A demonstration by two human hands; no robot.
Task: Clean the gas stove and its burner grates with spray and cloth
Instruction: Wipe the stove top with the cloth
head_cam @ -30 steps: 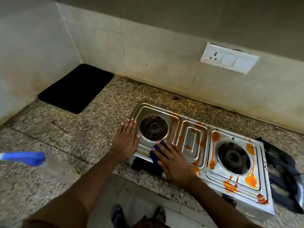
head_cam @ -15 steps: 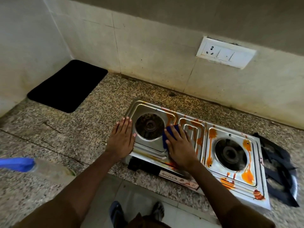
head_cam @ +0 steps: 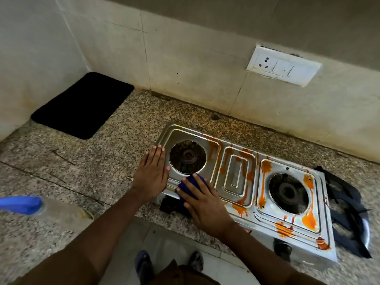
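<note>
- Near the front edge of the granite countertop point(head_cam: 86, 161), the right hand point(head_cam: 205, 204) lies with fingers straight and spread, pressing a dark blue cloth point(head_cam: 190, 185) flat onto the front left part of the gas stove point(head_cam: 236, 175), just in front of the left burner point(head_cam: 187, 156).
- Part of the cloth hangs over the stove's front edge beside a black knob point(head_cam: 167, 204).
- At the stove's left edge, the left hand point(head_cam: 153, 173) rests flat, fingers straight and close together, holding nothing; its fingertips lie beside the left burner well.
- Outward from the hands, the steel top carries orange smears around the raised centre panel, around the right burner point(head_cam: 289, 193) and along the front right corner.
- Black burner grates point(head_cam: 347, 212) lie on the countertop, touching the stove's right end.
- A spray bottle point(head_cam: 41, 206) with a blue head sits blurred at the countertop's front left edge, well apart from the stove.
- A black mat point(head_cam: 82, 105) lies in the rear left corner.
- A white switch plate point(head_cam: 283, 67) is fixed to the tiled wall behind the stove.
</note>
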